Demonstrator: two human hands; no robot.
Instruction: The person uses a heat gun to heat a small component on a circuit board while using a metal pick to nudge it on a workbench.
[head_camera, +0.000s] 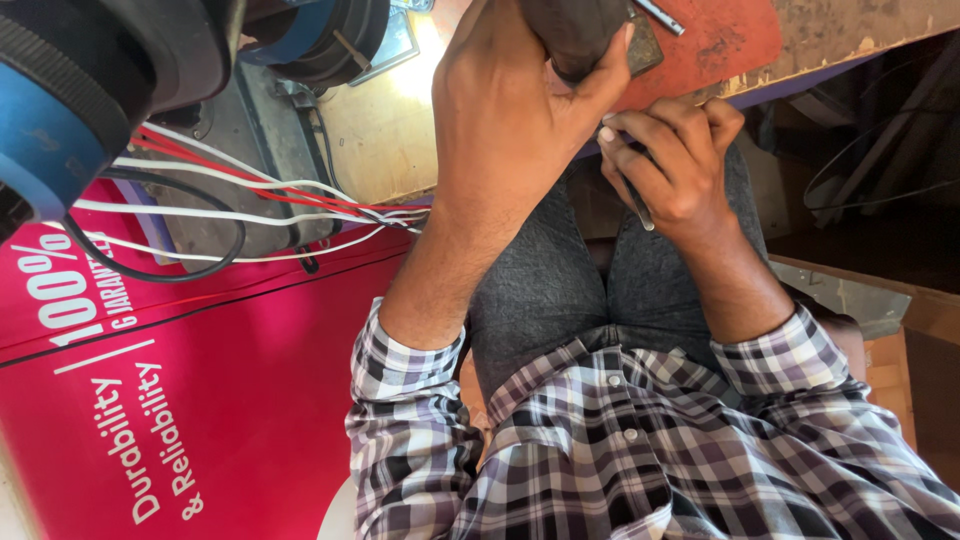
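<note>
At top centre, the left hand (520, 110) grips a dark, rounded part (580, 35) against the red-painted surface (720, 40), while the right hand (670, 160) closes on a slim metal tool (643, 215); steady alignment seems needed.

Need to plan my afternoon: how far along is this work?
Nothing looks clearly finished. In hand: the left hand grips a dark object at the bench edge, and the right hand holds a thin tool beside it. Probably left: the red and white wires from the motor lie loose.
</note>
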